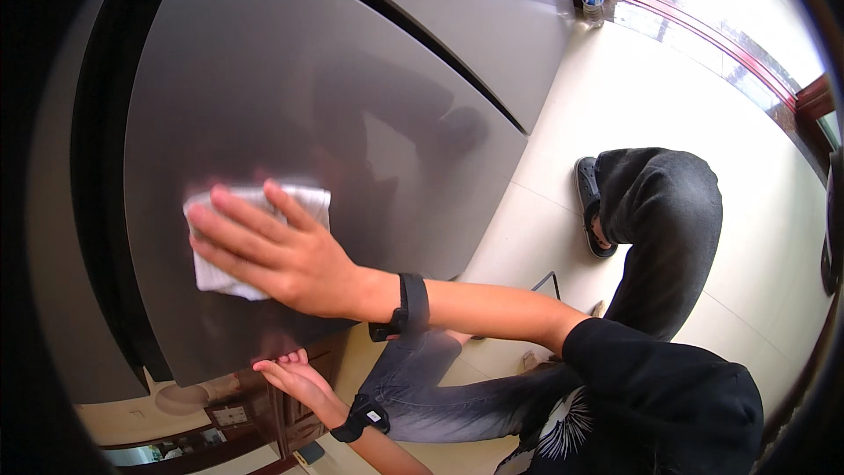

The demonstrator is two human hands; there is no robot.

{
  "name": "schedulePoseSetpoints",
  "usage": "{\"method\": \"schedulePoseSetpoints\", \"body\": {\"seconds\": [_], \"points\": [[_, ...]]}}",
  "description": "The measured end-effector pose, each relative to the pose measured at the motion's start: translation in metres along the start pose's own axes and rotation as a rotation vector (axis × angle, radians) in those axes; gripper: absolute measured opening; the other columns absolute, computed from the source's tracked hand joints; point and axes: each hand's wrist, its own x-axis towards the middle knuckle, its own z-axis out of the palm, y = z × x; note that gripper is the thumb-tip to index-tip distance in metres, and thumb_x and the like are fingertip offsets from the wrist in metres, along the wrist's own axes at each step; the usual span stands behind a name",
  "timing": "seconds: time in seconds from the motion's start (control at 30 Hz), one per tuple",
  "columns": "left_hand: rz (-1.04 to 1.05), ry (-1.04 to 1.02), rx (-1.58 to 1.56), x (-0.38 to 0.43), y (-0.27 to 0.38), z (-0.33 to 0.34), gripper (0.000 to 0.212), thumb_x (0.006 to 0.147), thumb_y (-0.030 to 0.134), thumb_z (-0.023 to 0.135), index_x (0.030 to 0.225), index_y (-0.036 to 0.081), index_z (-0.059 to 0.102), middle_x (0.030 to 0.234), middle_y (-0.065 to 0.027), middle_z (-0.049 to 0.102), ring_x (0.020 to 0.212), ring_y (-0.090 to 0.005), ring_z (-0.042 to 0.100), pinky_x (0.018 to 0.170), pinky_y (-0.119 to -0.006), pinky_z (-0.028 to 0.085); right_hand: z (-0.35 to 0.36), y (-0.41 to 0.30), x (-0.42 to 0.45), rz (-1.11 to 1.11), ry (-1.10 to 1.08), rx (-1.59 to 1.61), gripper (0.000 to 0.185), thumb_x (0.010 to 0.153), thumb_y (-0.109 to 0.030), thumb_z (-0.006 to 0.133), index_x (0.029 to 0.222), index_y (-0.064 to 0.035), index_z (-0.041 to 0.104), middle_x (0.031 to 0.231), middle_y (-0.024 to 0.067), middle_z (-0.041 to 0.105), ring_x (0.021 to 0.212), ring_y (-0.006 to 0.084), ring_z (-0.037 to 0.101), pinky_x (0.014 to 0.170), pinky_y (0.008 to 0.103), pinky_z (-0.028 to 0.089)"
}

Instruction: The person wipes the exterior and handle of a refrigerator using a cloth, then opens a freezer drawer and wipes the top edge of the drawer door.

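Observation:
My right hand (283, 251) lies palm down on a folded white cloth (231, 277), pressing it flat against the dark grey glossy door (277, 93), apparently of a refrigerator. The fingers are spread over the cloth, and the thumb is hidden. Lower down, my left hand (297, 379) is turned partly palm up at the door's edge. Its fingertips touch or nearly touch that edge, and no object shows in it. Both wrists wear black straps. The glossy surface carries a dim reflection of a person.
A dark gap (409, 20) separates this door from another grey panel (488, 0). A clear plastic bottle (592, 0) stands by the red-framed doorway. My bent legs and a black clog (590, 205) are over the pale tiled floor (534, 191). Brown wooden furniture (306, 416) is at lower left.

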Motion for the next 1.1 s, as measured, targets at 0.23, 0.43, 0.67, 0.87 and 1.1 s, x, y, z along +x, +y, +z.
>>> {"method": "schedulePoseSetpoints", "body": {"seconds": [0.23, 0.43, 0.67, 0.87, 1.1], "points": [[0.036, -0.068, 0.024, -0.005, 0.01, 0.003, 0.046, 0.093, 0.056, 0.048, 0.086, 0.012, 0.043, 0.074, 0.0036, 0.034, 0.066, -0.0092, 0.031, 0.06, -0.025, 0.029, -0.029, 0.105, -0.115, 0.651, 0.266, -0.103, 0.057, 0.089, -0.003, 0.052, 0.144, -0.0019, 0.035, 0.152, 0.0168, 0.029, 0.143, 0.0327, 0.023, 0.115, 0.0478, 0.012], [0.071, -0.06, 0.036, -0.003, 0.006, 0.005, 0.045, 0.093, 0.057, 0.047, 0.085, 0.012, 0.043, 0.073, 0.0038, 0.034, 0.064, -0.0094, 0.03, 0.056, -0.024, 0.028, -0.031, 0.181, -0.183, 1.361, 0.484, -0.214, 0.046, 0.099, -0.014, 0.042, 0.142, 0.0008, 0.035, 0.153, 0.0195, 0.024, 0.138, 0.0341, 0.03, 0.111, 0.0364, 0.028], [0.018, 0.009, 0.016, -0.006, 0.005, 0.007, 0.046, 0.092, 0.058, 0.048, 0.083, 0.014, 0.041, 0.072, 0.0037, 0.034, 0.063, -0.0097, 0.03, 0.056, -0.025, 0.027, -0.012, 0.003, -0.032, 0.382, -0.005, 0.138, 0.052, 0.088, -0.004, 0.047, 0.14, -0.0092, 0.046, 0.153, 0.0113, 0.03, 0.143, 0.026, 0.023, 0.117, 0.047, 0.005], [-0.017, -0.13, 0.049, -0.002, 0.007, -0.016, 0.045, 0.091, 0.059, 0.048, 0.085, 0.015, 0.041, 0.071, 0.0038, 0.034, 0.064, -0.0095, 0.032, 0.058, -0.025, 0.028, 0.004, 0.002, -0.062, 0.124, -0.089, -0.057, 0.044, 0.088, -0.012, 0.052, 0.133, -0.0141, 0.056, 0.145, 0.01, 0.043, 0.137, 0.0232, 0.036, 0.117, 0.0484, 0.005], [-0.032, -0.164, -0.044, -0.001, 0.008, 0.0, 0.045, 0.092, 0.059, 0.046, 0.083, 0.014, 0.043, 0.071, 0.0034, 0.036, 0.062, -0.0095, 0.034, 0.052, -0.022, 0.029, -0.036, 0.129, -0.142, 1.135, 0.494, 0.159, 0.053, 0.096, -0.006, 0.039, 0.148, -0.0035, 0.026, 0.157, 0.0104, 0.017, 0.143, 0.0257, 0.022, 0.113, 0.033, 0.022]]}}
